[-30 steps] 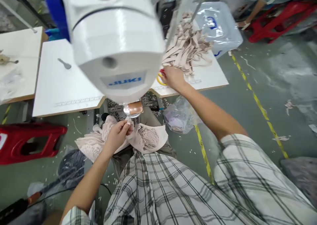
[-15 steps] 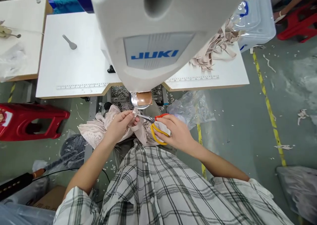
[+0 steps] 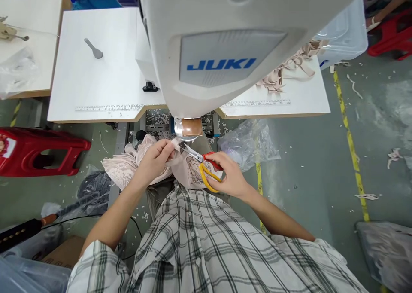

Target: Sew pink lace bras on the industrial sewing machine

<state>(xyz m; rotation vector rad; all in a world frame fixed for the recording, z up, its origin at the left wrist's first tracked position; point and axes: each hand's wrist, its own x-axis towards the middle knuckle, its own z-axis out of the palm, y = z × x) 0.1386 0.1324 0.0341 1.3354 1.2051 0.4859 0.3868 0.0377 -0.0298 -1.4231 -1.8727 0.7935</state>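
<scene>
Pale pink lace, a soft bra-shaped garment [image 3: 144, 166], lies bunched in the person's lap just below the sewing machine, and the left hand [image 3: 156, 157] pinches a small white strap end of it [image 3: 175, 144] between thumb and fingertips, holding it up taut. The right hand [image 3: 227, 177] is closed around the yellow and red loop handles of a pair of small steel-bladed scissors [image 3: 202, 164], whose blades point up and left, with the tips right at the pinched strap end and very near the left fingertips; whether the blades are parted I cannot tell. Just above both hands sits the coppery metal foot [image 3: 188, 127] of the big white JUKI sewing machine head [image 3: 225, 48], which hides much of the white work table [image 3: 106, 82]. On that table's right part lies a heap of beige elastic strips [image 3: 283, 71], with a clear plastic tub [image 3: 344, 35] beyond it. A crumpled clear plastic bag [image 3: 247, 140] hangs below the table edge, and a red plastic stool [image 3: 41, 149] stands on the scrap-littered floor to the left. As a judgement, the risk is a nick to the left thumb or a cut into the lace itself, since the blade tips work so close to both. Compared with half a second ago, the scissors have come up closer to the strap end and the right hand has turned slightly, while the left hand keeps its pinch.
</scene>
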